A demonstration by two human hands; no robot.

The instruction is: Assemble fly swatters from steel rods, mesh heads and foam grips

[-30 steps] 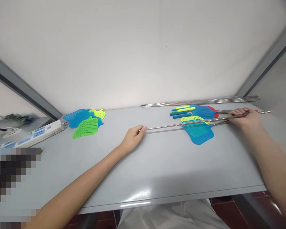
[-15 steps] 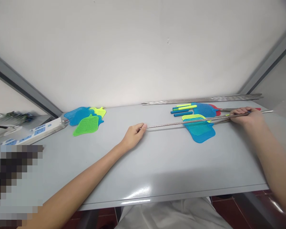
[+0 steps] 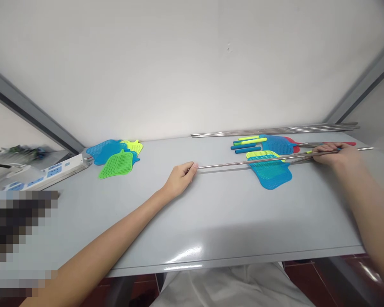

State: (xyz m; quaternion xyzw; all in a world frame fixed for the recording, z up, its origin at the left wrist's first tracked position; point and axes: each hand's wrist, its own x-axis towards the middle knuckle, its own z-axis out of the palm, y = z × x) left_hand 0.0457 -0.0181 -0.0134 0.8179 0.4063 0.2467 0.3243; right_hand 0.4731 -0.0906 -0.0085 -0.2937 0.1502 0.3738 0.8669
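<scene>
My left hand point(image 3: 181, 178) pinches the left end of a thin metal rod point(image 3: 224, 164) between thumb and fingers. The rod runs rightward over the table to my right hand point(image 3: 331, 154), whose fingers are curled around it, and its far end sticks out beyond the wrist. Under the rod lie a blue fly swatter point(image 3: 272, 177) and a yellow one point(image 3: 254, 154), their handles reaching toward my right hand, which partly hides them. Just behind is another blue fly swatter point(image 3: 278, 147), with a red one point(image 3: 296, 148) partly beneath it.
Loose blue point(image 3: 248, 150) and yellow grip tubes point(image 3: 254, 141) lie behind the swatters. A bundle of metal rods point(image 3: 275, 130) rests along the wall. At left are green point(image 3: 117, 165), blue point(image 3: 104, 152) and yellow swatter heads point(image 3: 136, 146), beside a white power strip point(image 3: 60, 170).
The view has shifted slightly, moving the scene a little up and, on the right side, rightward. Both hands keep their hold on the rod, with little other visible movement.
</scene>
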